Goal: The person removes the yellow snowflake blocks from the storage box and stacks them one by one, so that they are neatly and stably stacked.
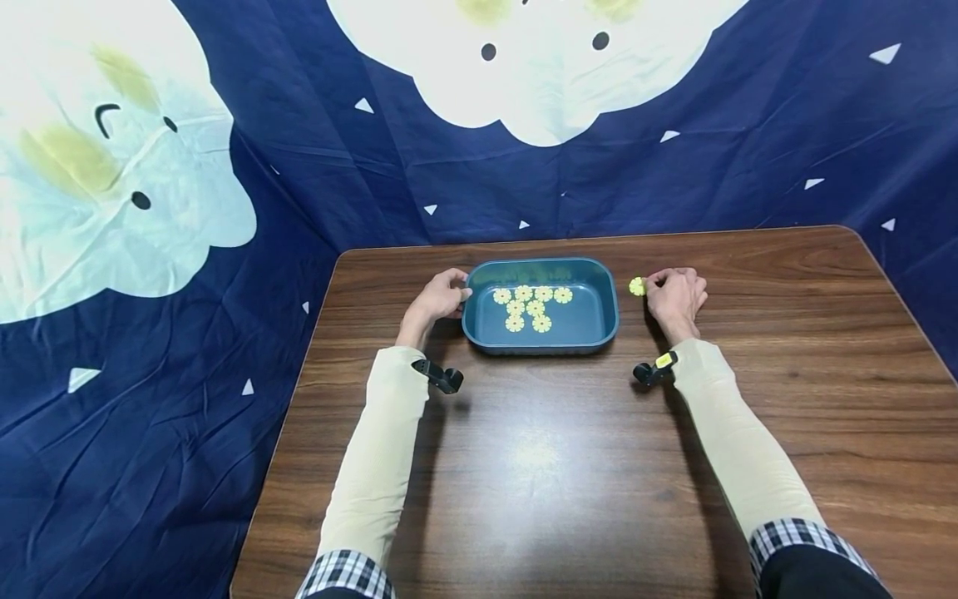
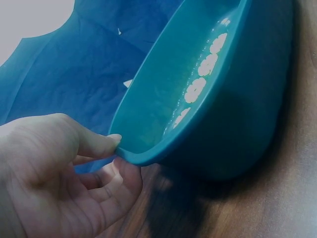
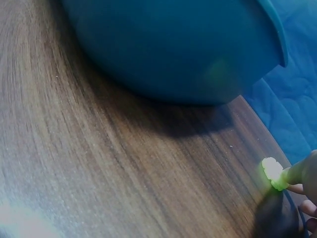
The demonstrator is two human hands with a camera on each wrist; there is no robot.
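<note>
In the head view, the blue basin (image 1: 591, 312) stands on the wooden table (image 1: 808, 333), just right of the left hand (image 1: 439, 298), whose thumb and fingers hold its left end. The yellow flower (image 1: 637, 286) is at the fingertips of the right hand (image 1: 677, 299), on the left side of that hand and near the basin's right end, apart from it. The flower is small and pale yellow. Eight similar small flowers (image 1: 535, 308) lie on the basin's floor: four in a far row, two in the middle, two in a near row. The basin is oblong, with rounded corners and a rolled rim.

In the left wrist view, the left hand pinches the rim at a corner, thumb tip on top and fingers curled beneath, with almost no gap. The basin is smooth teal; some of the flowers inside look washed out, nearly white.

In the right wrist view, the flower is pinched at its edge by the right hand, which is partly cut off by the frame. Its outline is scalloped, its face glowing yellow-green, and the basin's wall is well apart from it
</note>
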